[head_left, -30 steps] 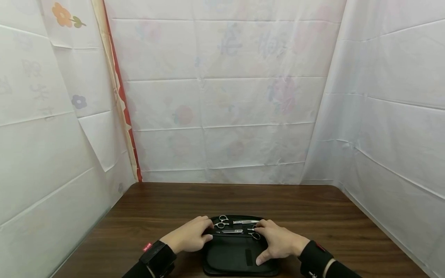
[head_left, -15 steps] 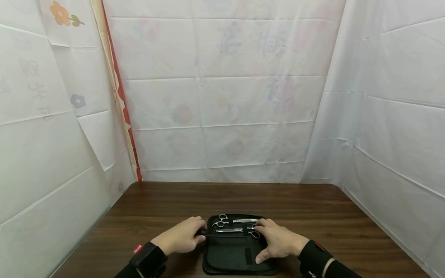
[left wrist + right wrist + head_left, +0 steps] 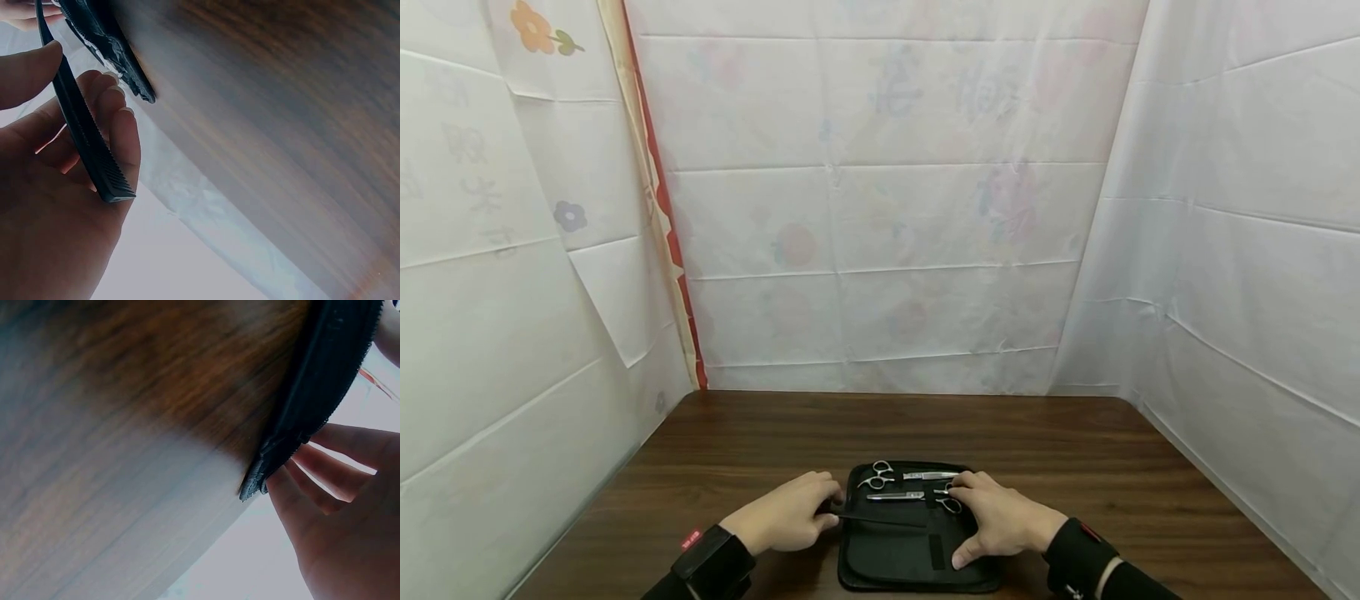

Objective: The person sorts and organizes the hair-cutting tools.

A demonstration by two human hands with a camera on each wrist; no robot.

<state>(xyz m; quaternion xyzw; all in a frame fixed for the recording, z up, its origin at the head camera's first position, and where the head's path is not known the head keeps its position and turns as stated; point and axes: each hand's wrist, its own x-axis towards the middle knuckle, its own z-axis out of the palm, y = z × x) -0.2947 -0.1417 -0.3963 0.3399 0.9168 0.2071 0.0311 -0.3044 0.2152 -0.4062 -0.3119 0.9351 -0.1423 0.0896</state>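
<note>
A black comb (image 3: 883, 522) (image 3: 84, 128) is pinched between the thumb and fingers of my left hand (image 3: 786, 512) (image 3: 69, 187), and its thin end reaches over the black zippered case (image 3: 887, 557) (image 3: 112, 47). Silver scissors (image 3: 877, 476) and a second pair (image 3: 898, 497) lie in the upper part of the opened-out case. My right hand (image 3: 1003, 521) (image 3: 350, 494) rests on the right side of the case (image 3: 312, 381), fingers spread and fingertips touching its zippered edge, partly hiding the scissors' ends.
The dark wooden table (image 3: 760, 433) extends around the case. Behind it hangs a white printed sheet (image 3: 880, 217), with more white sheeting (image 3: 1262, 233) on the right and on the left (image 3: 490, 333). A red-edged strip runs down the left corner.
My left hand has moved left, away from the case's edge, drawing the comb out leftward and slightly toward the front. My right hand has stayed on the case.
</note>
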